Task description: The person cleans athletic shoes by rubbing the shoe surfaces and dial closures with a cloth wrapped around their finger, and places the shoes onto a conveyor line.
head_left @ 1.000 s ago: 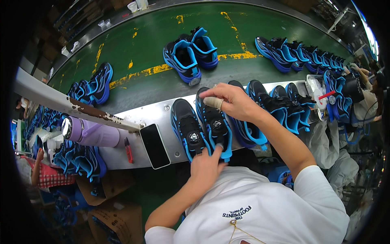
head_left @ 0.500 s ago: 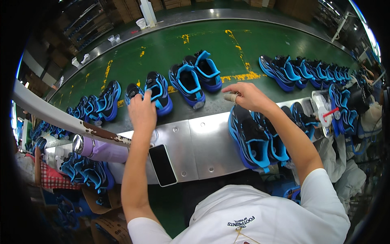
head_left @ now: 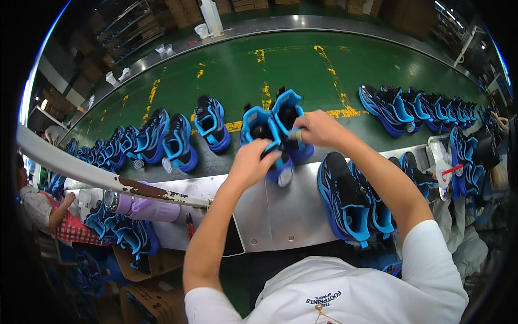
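Two black-and-blue sneakers stand side by side in front of me, toes pointing away. My left hand (head_left: 251,164) is closed at the heel of the left sneaker (head_left: 251,120), its fingers over the bright blue collar. At the collar of the right sneaker (head_left: 287,102), my right hand (head_left: 319,128) has its fingertips pinched; a tan wrap circles one finger. Both shoe openings face me, with something dark inside them. Left of this pair are another sneaker (head_left: 212,123) and a more tilted sneaker (head_left: 179,142).
A green belt (head_left: 302,59) with worn yellow lines runs across, carrying rows of sneakers left and right. Along the metal ledge (head_left: 291,210) lie a purple bottle (head_left: 154,209), a mostly covered phone (head_left: 233,240) and more sneakers (head_left: 342,194). A chipped white bar (head_left: 91,164) crosses at left, near another person.
My left hand has left the sneakers at the left and come to the middle pair. My right hand has moved onto that pair's right sneaker. The pair is nearer to me.
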Demonstrator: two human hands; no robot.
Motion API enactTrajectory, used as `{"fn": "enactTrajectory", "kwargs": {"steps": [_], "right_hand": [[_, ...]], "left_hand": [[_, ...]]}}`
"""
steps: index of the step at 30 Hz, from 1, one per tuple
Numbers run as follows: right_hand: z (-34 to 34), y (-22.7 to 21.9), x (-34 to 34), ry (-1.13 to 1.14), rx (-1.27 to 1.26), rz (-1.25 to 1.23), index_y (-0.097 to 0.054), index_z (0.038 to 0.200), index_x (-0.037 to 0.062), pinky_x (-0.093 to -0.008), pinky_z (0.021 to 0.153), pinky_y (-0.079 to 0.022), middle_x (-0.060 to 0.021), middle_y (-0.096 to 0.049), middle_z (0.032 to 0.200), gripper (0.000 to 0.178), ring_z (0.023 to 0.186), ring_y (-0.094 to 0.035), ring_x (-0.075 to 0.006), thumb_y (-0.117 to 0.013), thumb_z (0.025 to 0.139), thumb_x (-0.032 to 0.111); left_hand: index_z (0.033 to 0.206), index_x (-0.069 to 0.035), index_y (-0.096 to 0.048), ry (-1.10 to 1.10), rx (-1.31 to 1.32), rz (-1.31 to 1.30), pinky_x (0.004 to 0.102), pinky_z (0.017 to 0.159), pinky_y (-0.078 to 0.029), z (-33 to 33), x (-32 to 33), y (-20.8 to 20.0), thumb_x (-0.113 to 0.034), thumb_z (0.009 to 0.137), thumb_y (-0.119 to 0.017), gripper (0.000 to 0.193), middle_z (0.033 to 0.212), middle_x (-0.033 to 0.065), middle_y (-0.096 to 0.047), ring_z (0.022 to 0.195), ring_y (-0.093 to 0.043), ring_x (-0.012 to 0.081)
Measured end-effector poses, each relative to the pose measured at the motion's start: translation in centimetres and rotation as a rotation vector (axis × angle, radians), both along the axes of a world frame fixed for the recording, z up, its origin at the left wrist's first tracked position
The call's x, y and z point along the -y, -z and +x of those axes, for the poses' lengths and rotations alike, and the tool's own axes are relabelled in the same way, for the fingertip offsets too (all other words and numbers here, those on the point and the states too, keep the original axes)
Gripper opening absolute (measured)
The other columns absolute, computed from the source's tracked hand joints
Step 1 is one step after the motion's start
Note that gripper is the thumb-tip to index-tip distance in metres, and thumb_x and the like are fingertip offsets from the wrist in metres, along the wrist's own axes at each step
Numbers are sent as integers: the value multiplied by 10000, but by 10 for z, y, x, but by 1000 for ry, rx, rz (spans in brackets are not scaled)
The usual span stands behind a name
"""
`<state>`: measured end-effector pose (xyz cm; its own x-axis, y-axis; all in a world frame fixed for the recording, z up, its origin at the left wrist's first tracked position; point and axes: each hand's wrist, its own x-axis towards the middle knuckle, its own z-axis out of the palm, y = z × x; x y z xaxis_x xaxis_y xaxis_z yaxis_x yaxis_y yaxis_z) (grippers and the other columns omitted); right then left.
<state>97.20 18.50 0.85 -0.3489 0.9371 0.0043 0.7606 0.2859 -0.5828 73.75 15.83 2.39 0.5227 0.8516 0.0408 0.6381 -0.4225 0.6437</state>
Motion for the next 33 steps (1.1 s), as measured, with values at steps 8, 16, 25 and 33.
{"fn": "enactTrajectory", "kwargs": {"steps": [8,16,25,33], "right_hand": [[-16,-21,216,-302,-172,-134,-672,935,48,-432,657,-531,-159,-679,828,196,744,-660,-343,-662,793,184],[14,-63,204,-25,-148,116,-641,1131,99,-346,661,-516,-87,-634,915,465,778,-611,-256,-798,706,206],[-9,15,161,18,-232,131,-625,1152,65,-396,774,-537,-127,-639,1030,444,906,-631,-349,-697,715,27],[-36,-8,200,27,-184,199,-646,1134,133,-438,806,-506,-180,-532,1125,417,959,-573,-360,-630,744,-10]], "left_hand": [[896,-48,-616,146,-112,-146,411,693,-487,-43,197,-22,-147,760,-731,204,877,129,-591,793,-589,349],[1012,-18,-636,-316,-78,95,327,684,-490,-42,193,-50,-131,734,-786,336,907,107,-618,793,-598,268],[1041,-23,-587,-80,-99,239,415,757,-519,-13,172,-5,43,690,-678,368,1002,128,-630,905,-616,345],[1021,-67,-636,-99,-104,242,394,772,-528,-5,172,-7,97,667,-643,389,1111,97,-620,926,-617,320]]}}
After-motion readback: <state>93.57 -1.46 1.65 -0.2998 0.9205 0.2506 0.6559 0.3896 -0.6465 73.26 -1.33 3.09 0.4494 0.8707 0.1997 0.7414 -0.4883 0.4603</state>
